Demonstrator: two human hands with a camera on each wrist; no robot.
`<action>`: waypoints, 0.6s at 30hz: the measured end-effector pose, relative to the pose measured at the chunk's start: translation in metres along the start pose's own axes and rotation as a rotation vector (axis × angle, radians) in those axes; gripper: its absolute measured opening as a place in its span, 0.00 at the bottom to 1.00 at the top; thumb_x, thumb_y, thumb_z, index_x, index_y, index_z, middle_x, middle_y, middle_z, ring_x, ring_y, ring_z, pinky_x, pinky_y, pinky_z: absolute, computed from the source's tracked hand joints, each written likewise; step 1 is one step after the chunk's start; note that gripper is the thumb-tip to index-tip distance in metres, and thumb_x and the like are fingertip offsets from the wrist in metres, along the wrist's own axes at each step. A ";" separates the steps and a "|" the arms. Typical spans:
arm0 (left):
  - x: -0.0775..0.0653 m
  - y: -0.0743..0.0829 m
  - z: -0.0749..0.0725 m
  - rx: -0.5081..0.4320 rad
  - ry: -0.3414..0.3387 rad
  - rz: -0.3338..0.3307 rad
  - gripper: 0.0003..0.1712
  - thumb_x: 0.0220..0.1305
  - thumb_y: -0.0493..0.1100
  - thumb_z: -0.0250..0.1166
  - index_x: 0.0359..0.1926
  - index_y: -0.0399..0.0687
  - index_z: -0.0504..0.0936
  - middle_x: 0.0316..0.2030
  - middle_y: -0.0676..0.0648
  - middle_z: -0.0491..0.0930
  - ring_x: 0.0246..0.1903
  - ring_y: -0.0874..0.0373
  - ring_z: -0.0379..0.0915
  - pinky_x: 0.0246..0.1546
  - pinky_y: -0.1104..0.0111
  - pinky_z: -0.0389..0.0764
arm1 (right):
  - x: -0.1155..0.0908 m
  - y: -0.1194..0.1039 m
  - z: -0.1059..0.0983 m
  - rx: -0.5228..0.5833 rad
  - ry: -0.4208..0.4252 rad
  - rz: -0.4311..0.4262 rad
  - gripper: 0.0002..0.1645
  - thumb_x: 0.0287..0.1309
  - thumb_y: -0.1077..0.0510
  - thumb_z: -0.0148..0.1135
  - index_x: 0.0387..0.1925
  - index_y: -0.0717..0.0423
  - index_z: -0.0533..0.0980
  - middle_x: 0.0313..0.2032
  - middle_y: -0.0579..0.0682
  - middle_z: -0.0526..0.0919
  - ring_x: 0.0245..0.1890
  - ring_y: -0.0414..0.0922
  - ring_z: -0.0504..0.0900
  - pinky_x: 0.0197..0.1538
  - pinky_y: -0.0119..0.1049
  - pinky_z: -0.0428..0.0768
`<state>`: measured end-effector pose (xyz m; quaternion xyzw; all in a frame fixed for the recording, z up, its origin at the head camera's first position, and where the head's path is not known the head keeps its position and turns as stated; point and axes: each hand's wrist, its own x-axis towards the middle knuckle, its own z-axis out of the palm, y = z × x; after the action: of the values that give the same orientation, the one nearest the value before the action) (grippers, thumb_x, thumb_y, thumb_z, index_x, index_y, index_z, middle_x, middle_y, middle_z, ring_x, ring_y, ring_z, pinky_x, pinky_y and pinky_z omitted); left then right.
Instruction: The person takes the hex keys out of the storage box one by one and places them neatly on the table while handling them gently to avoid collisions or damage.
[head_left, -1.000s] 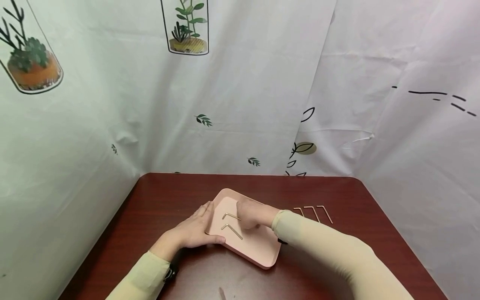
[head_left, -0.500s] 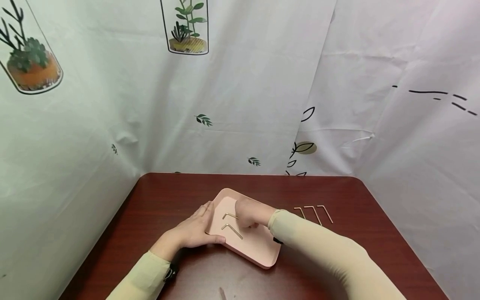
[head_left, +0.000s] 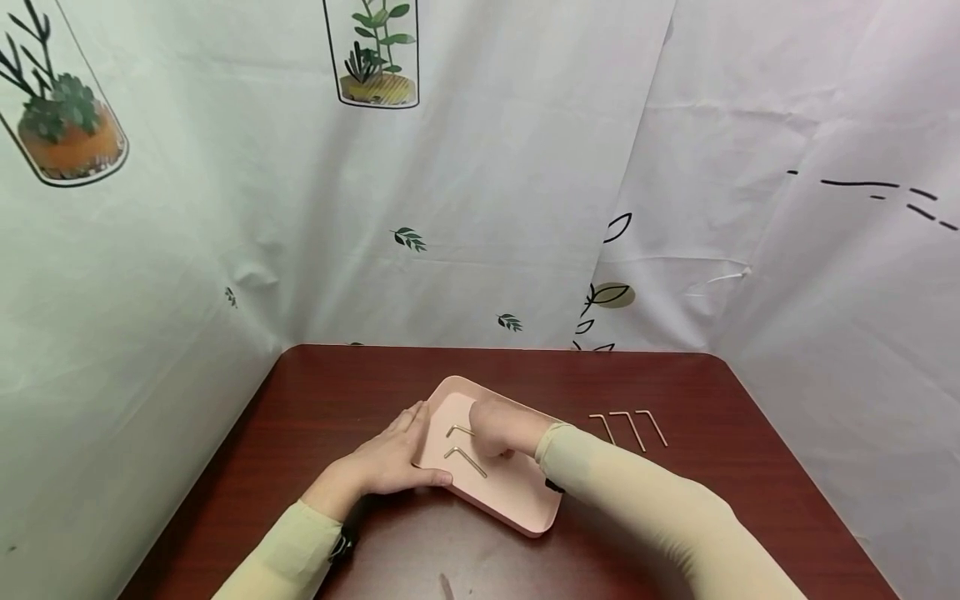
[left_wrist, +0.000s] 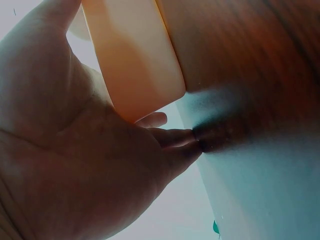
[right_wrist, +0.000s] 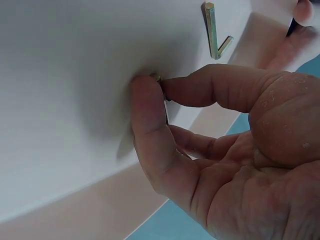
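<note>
A pink rectangular tray (head_left: 517, 527) lies slanted on the table. My left hand (head_left: 393, 458) braces its left corner with straight fingers along the end wall and the thumb at the near rim; the left wrist view shows the tray corner (left_wrist: 145, 65) between thumb and fingers. My right hand (head_left: 502, 429) reaches down into the tray. In the right wrist view its thumb and index finger pinch a hex key (right_wrist: 157, 77), mostly hidden by the fingers. A second L-shaped hex key (head_left: 467, 463) lies loose on the tray floor, nearer the front.
Three more hex keys (head_left: 628, 429) lie in a row on the dark red wooden table (head_left: 337, 383), right of the tray and behind my right sleeve. A white printed curtain (head_left: 480, 208) encloses the table at the back and sides. A thin streak (head_left: 446, 586) shows near the front.
My right hand and forearm have shifted slightly left, still inside the tray. The left hand and the tray have stayed in place.
</note>
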<state>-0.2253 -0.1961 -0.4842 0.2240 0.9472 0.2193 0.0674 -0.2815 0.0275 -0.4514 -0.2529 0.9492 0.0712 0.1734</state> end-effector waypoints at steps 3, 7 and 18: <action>0.001 0.001 0.001 0.002 0.000 0.000 0.80 0.62 0.79 0.74 0.87 0.24 0.46 0.85 0.24 0.49 0.85 0.28 0.46 0.81 0.40 0.60 | -0.001 0.001 0.001 0.020 0.005 0.009 0.22 0.52 0.72 0.63 0.16 0.47 0.66 0.17 0.43 0.64 0.11 0.39 0.59 0.16 0.29 0.61; 0.001 0.000 0.001 0.000 0.003 0.003 0.80 0.62 0.78 0.74 0.86 0.24 0.46 0.85 0.23 0.49 0.85 0.28 0.47 0.81 0.40 0.60 | 0.000 0.001 0.002 0.019 0.011 0.007 0.23 0.53 0.72 0.63 0.16 0.46 0.66 0.17 0.43 0.64 0.11 0.38 0.59 0.16 0.28 0.62; 0.001 0.000 0.001 -0.003 0.003 0.001 0.80 0.62 0.78 0.74 0.86 0.23 0.46 0.85 0.23 0.49 0.85 0.28 0.46 0.81 0.40 0.59 | 0.003 0.001 0.010 -0.014 0.075 -0.015 0.09 0.64 0.65 0.65 0.34 0.54 0.72 0.24 0.45 0.69 0.19 0.42 0.66 0.18 0.32 0.65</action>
<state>-0.2257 -0.1955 -0.4851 0.2242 0.9468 0.2212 0.0662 -0.2816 0.0287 -0.4616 -0.2634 0.9526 0.0670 0.1363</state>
